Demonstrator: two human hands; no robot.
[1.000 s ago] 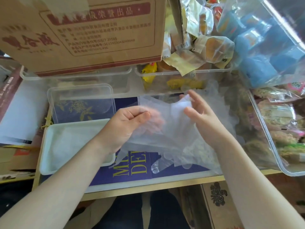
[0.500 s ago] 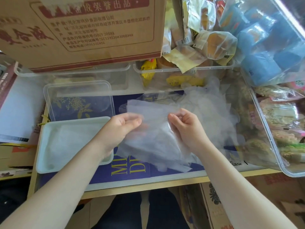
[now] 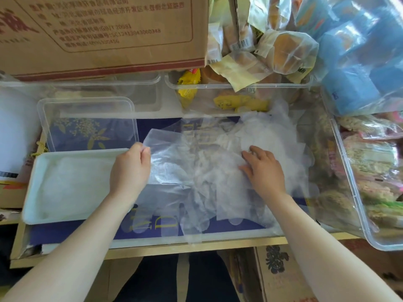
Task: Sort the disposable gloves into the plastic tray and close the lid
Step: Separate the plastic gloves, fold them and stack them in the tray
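Observation:
A heap of thin clear disposable gloves (image 3: pixel 209 171) lies on the blue cloth in the middle of the table. My left hand (image 3: pixel 130 168) pinches the left corner of the top glove (image 3: pixel 165 147) between thumb and fingers. My right hand (image 3: pixel 261 168) rests on the heap's right side with its fingers spread and slightly bent. The white plastic tray (image 3: pixel 32 186) sits at the left, just beside my left hand, with some gloves inside it. The clear lid (image 3: pixel 87 101) lies flat behind the tray.
A large cardboard box (image 3: pixel 104 33) overhangs the back. Clear bins of wrapped snacks stand at the back (image 3: pixel 239 86) and along the right (image 3: pixel 353 192). A bag of blue packets (image 3: pixel 359 62) sits at the upper right. The table's wooden front edge (image 3: pixel 174 249) runs below the heap.
Both hands have come down from holding a glove up in the air. The left hand now pinches the glove's corner by the tray, and the right hand has spread onto the heap.

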